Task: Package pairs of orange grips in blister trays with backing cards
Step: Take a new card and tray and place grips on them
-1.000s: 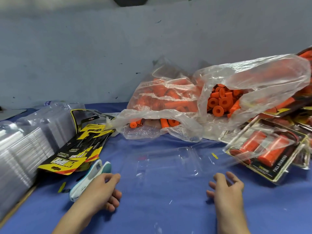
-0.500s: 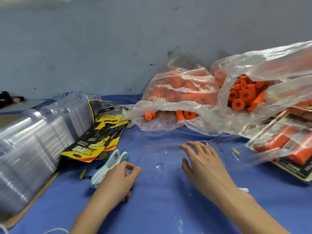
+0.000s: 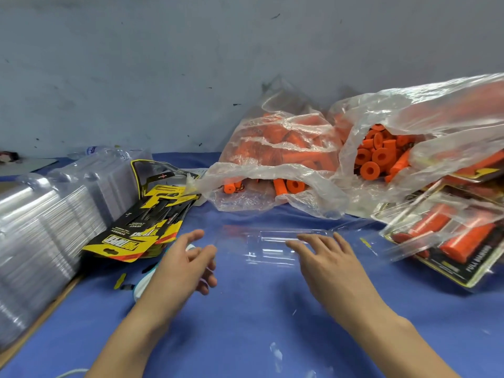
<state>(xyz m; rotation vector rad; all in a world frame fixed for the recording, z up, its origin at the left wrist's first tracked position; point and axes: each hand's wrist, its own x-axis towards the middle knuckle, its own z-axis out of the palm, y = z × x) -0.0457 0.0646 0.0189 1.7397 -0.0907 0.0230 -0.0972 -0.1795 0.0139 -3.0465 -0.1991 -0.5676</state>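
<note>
Right hand (image 3: 327, 257): fingers straight and spread, tips over the near edge of the empty blister tray (image 3: 275, 245), holding nothing; contact with the plastic not certain. Left hand (image 3: 185, 266): fingers loosely curled, gripping nothing, hovering just above a white-and-teal tool (image 3: 143, 282) at 9 o'clock of the tray.

Tray lying flat at the centre of the blue worktop (image 3: 259, 323), nearly invisible against the cloth. Risk: misjudging its edges and pressing on a cavity wall, buckling the thin plastic, or nudging it toward 12 o'clock, under the bag lip.

Backing cards (image 3: 139, 230) fanned in a leaning stack at 10 o'clock, resting against the stack of spare trays (image 3: 41, 227) at 9 o'clock. Risk: pulling one card and dragging several off, or toppling the stack.

Orange grips (image 3: 373, 156) loose in clear bags (image 3: 286, 159) from 12 to 2 o'clock, some poking from the sagging mouth just beyond the tray. Risk: reaching in and spilling grips across the worktop, or drawing an unmatched pair.

Finished packs (image 3: 450, 236) heaped at 3 o'clock, tilted on one another, close enough for a right elbow swing to slide them.
</note>
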